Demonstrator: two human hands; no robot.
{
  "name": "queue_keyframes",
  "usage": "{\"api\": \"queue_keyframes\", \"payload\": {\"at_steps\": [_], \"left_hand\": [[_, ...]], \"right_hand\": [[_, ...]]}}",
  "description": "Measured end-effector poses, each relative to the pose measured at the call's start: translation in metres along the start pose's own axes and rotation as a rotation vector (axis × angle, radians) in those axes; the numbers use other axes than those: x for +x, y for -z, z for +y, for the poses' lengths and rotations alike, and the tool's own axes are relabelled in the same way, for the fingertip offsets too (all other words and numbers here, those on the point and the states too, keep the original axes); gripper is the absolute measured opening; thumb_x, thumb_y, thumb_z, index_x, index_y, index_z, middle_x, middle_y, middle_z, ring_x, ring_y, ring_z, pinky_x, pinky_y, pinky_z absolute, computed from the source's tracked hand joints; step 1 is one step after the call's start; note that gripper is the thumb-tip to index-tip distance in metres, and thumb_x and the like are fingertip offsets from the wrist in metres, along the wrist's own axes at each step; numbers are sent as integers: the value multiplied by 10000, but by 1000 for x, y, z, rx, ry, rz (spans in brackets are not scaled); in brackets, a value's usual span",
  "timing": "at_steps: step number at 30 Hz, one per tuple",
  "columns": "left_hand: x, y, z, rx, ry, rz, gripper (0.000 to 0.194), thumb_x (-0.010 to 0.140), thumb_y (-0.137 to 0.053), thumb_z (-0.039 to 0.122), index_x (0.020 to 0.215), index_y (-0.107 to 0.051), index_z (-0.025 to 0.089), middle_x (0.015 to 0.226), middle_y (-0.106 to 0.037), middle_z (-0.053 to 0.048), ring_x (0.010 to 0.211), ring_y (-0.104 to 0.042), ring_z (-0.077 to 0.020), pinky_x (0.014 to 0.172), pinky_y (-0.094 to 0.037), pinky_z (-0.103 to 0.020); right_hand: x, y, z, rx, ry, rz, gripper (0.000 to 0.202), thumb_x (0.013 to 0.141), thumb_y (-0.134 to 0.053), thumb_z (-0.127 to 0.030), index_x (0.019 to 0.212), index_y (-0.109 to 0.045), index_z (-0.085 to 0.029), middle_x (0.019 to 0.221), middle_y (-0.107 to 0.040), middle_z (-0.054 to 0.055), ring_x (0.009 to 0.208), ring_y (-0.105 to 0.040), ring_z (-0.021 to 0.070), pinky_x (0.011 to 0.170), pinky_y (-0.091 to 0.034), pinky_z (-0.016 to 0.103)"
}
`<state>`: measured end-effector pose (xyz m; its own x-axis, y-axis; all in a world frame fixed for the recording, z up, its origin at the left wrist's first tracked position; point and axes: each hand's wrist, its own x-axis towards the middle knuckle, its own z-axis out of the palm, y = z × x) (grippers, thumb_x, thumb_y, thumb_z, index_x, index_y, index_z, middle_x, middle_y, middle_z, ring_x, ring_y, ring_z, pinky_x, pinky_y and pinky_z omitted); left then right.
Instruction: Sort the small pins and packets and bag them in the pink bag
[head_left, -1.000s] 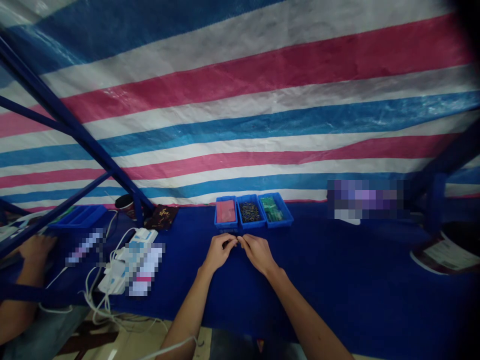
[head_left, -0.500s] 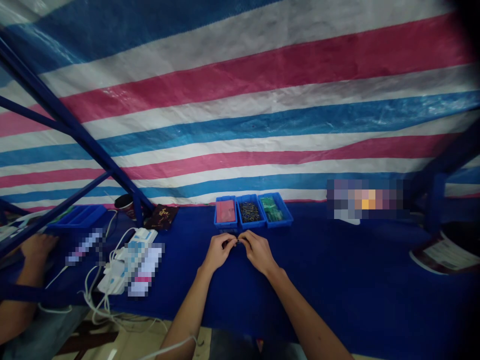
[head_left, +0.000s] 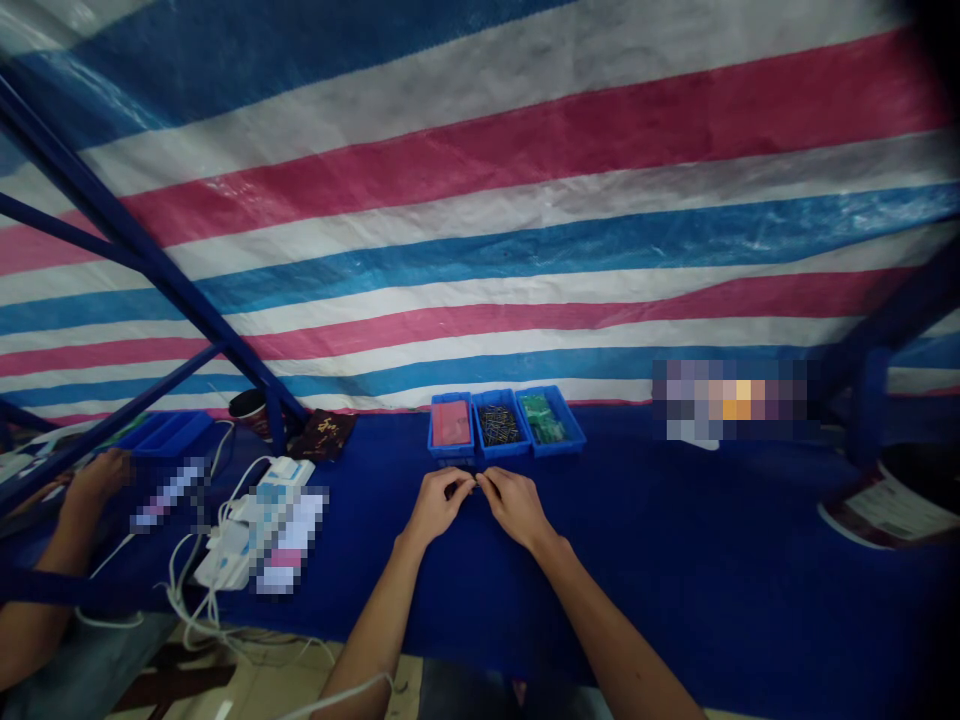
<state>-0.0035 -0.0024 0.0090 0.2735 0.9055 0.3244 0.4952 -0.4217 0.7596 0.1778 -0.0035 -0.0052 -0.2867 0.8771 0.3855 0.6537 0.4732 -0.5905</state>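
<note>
A co-worker's hand (head_left: 96, 480) has shifted toward the blue rectangular plastic tray (head_left: 166, 434); nearer the far edge of the blue table (head_left: 675, 560), left hand (head_left: 437, 500) and right hand (head_left: 514, 500) pinch a tiny dark piece (head_left: 476, 481).

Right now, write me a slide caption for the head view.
Left hand and right hand pinched close together before three blue trays on a table.

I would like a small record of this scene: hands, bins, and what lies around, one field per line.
Left hand: fingertips drawn together
Right hand: fingertips drawn together, near the left's
Anything held: too small to tell
Left bin: pink pieces
Middle bin: many thin pieces
Right bin: green pieces
Left side: white power strip, another person's hand
</note>
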Motion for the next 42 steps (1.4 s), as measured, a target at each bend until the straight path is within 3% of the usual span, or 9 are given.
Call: {"api": "queue_keyframes", "payload": {"at_steps": [7, 14, 24, 33, 39, 42], "left_hand": [[0, 0, -1, -13, 35, 29, 334, 954, -530, 393, 794, -698, 153, 741, -696, -47, 636, -571, -142, 634, -424, -240], [0, -1, -2, -6, 36, 10, 319, 953, -534, 379, 802, -705, 156, 739, -695, -41, 622, -561, -137, 622, -415, -240], [1, 0, 1, -9, 33, 15, 288, 948, -552, 364, 818, -714, 164, 752, -705, -38, 648, -590, -144, 634, -428, -246], [0, 0, -2, -3, 30, 30, 298, 950, -552, 385, 832, -719, 169, 767, -718, -44, 650, -600, -149, 638, -442, -244], [1, 1, -2, -25, 45, 52, 279, 948, -560, 364, 836, -710, 157, 780, -719, -42, 658, -602, -145, 650, -448, -241], [1, 1, -1, -18, 39, 41, 282, 950, -553, 358, 830, -710, 158, 770, -715, -38, 652, -596, -143, 642, -441, -241]], "right_hand": [[0, 9, -6, 166, 41, 11, 185, 996, -468, -257, 1073, -636, -252, 981, -690, 31, 843, -659, 169, 741, -455, 260], [1, 6, -4, 154, 34, 22, 210, 991, -431, -191, 974, -634, -244, 947, -680, 27, 827, -660, 168, 747, -461, 262], [1, 3, -2, 80, -7, 41, 205, 1021, -423, -258, 936, -609, -242, 928, -676, 13, 778, -654, 161, 689, -418, 260], [1, 0, -1, -2, -39, 58, 326, 1043, -373, -339, 812, -574, -227, 791, -646, 19, 691, -626, 161, 608, -372, 248], [0, 7, -4, 162, 16, 38, 169, 1014, -441, -294, 1051, -598, -245, 971, -683, 33, 839, -656, 182, 728, -443, 262], [0, 8, -4, 180, 36, 12, 189, 1008, -429, -243, 1035, -616, -254, 986, -675, 33, 851, -657, 181, 755, -452, 269]]}}
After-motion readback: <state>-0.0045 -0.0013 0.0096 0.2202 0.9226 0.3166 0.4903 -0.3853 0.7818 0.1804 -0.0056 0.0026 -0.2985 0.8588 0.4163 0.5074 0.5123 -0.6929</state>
